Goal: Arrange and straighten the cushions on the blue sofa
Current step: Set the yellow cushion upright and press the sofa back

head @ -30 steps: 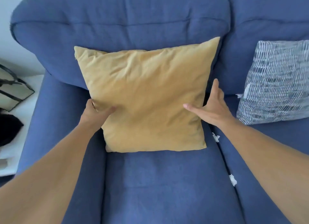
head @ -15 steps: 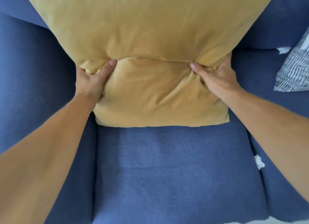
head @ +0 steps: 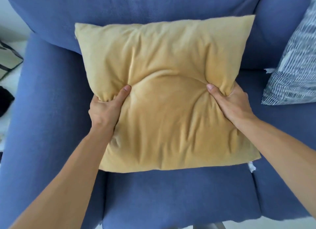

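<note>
Across the middle of the head view, a yellow cushion is standing in front of the backrest of the blue sofa. Its lower edge is lying over the seat pad, and whether it is resting there or held just clear cannot be told.

The left hand is gripping the cushion's left edge about halfway down. Its thumb is pressing into the front face while the other fingers are wrapping behind the edge, out of sight. The right hand is gripping the right edge at about the same height. Its thumb is digging into the front, and a fold of fabric is bunching over the web of the hand; the remaining fingers are hidden behind the cushion.

Between the two thumbs the cover is puckering into a curved crease, and wrinkles are running out from each grip. Both forearms are reaching in from the bottom corners.

At the right edge, a blue-and-white patterned cushion is leaning against the backrest, apart from the yellow one. A small white tag is showing just beside the yellow cushion's lower right corner. Beyond the left armrest, a pale bag with dark straps is lying on the floor.
</note>
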Tool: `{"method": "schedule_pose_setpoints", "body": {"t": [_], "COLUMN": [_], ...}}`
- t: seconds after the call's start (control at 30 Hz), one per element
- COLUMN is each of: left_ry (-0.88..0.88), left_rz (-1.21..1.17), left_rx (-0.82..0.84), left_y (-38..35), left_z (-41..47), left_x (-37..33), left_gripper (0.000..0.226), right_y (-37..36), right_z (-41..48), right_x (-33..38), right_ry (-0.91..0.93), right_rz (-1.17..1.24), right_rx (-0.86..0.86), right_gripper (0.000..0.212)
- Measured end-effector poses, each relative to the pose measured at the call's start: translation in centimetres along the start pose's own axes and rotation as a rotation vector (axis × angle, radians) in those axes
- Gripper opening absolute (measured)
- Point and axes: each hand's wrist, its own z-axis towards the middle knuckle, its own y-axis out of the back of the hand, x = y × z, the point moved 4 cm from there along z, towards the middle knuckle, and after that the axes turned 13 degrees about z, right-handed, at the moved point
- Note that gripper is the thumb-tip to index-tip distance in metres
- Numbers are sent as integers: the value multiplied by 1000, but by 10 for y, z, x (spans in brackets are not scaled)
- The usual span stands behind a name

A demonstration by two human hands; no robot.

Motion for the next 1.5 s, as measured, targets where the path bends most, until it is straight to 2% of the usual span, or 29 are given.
{"method": "schedule_pose_setpoints", "body": {"t": [0.47, 0.6, 0.8, 0.9, 1.13, 1.3, 1.5], "left_ry": [362, 370, 350, 275, -95, -396, -510], "left_rz": [197, 252, 387, 438, 581, 754, 1026], "left_rx": [56, 40, 78, 72, 28, 29, 158], "left_y": [-9, -17, -17, -12, -26, -66, -119], "left_z": [-89, -81, -72, -66, -18, 18, 72], "left_x": [124, 131, 130, 123, 63, -9, -42], "left_gripper": [66, 72, 105, 118, 109, 98, 85], "right_y": [9, 8, 12, 17, 24, 1, -48], "right_z": [-99, -92, -90, -84, -39, 11, 77], "right_x": [-106, -116, -121, -117, -72, -21, 0], "right_ry": [-307, -313, -345, -357, -217, -4, 154], "right_rz": [-60, -67, -81, -134, -371, -637, -852], "right_rx": [59, 56, 78, 126, 195, 263, 372], "right_gripper": [51, 55, 62, 69, 101, 97, 88]}}
